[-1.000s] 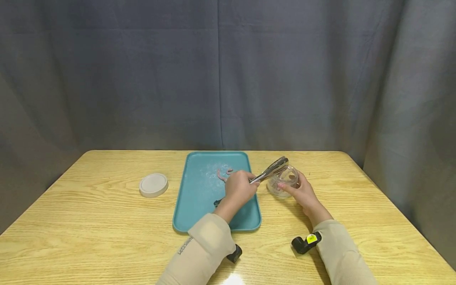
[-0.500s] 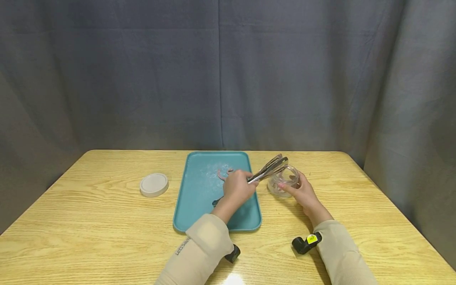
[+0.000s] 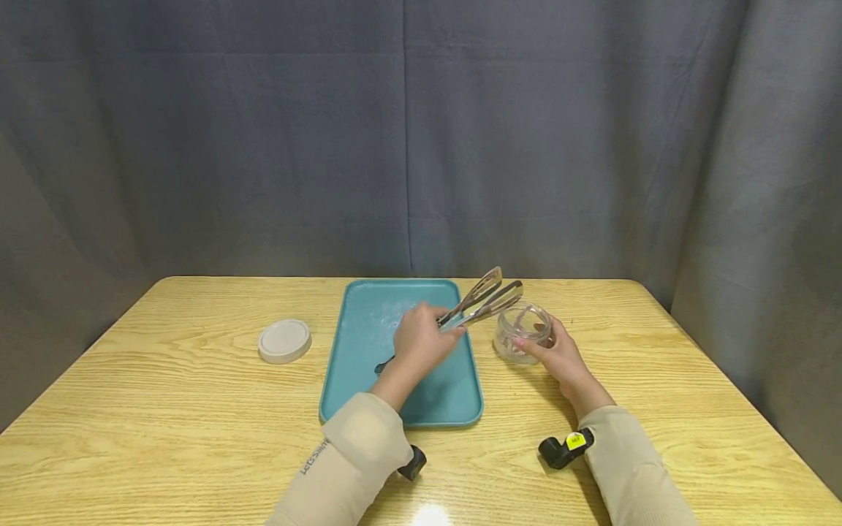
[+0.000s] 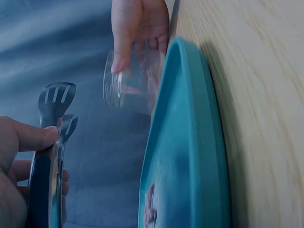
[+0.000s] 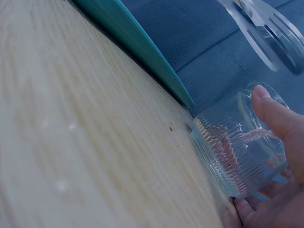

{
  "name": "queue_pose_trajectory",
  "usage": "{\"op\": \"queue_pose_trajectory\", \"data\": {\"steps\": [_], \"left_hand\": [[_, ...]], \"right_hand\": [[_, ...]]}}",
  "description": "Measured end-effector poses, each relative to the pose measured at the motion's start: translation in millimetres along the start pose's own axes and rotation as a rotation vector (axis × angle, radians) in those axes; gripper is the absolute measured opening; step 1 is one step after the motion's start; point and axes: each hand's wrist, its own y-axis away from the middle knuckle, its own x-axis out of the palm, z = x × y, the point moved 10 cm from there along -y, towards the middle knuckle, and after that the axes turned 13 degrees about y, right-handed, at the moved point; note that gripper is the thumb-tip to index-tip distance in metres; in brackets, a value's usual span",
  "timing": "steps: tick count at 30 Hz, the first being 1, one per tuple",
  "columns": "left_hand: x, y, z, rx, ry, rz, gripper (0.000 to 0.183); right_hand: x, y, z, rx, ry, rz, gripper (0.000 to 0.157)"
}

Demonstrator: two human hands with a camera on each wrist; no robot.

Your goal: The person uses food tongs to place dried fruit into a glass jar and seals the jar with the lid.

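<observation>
My left hand [image 3: 421, 340] grips metal tongs [image 3: 479, 315] above the right part of the teal tray [image 3: 351, 387]. The slotted tips point up and right, spread apart with nothing between them. My right hand [image 3: 559, 358] holds a clear glass jar [image 3: 508, 345], thumb on the near side, on the table just right of the tray. Pinkish strips [image 5: 223, 147] lie inside the jar, one of them slanting up toward the mouth. In the left wrist view, another pinkish piece [image 4: 150, 206] rests on the tray; the left hand hides it in the head view.
A round white lid [image 3: 284, 342] lies on the wooden table [image 3: 197, 409], left of the tray. Whitish smears [image 3: 388, 318] mark the tray's surface. A grey curtain [image 3: 296, 146] hangs behind the table's back edge.
The tongs' arms have spread apart, and my left hand has moved them left, away from the jar. A strip now shows in the jar's mouth. My right hand and the jar stay in place.
</observation>
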Motion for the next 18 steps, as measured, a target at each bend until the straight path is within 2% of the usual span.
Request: {"op": "queue_pose_trajectory", "data": {"steps": [6,18], "left_hand": [[-14.8,1.7,13.3,-0.01,-0.027,0.0,0.039],[-43.3,0.9,37.6,-0.038,-0.006,-0.014,0.046]], "right_hand": [[0.2,-0.5,-0.6,-0.008,0.001,-0.001,0.087],[-0.1,-0.2,-1.0,0.0,0.002,-0.005,0.087]]}}
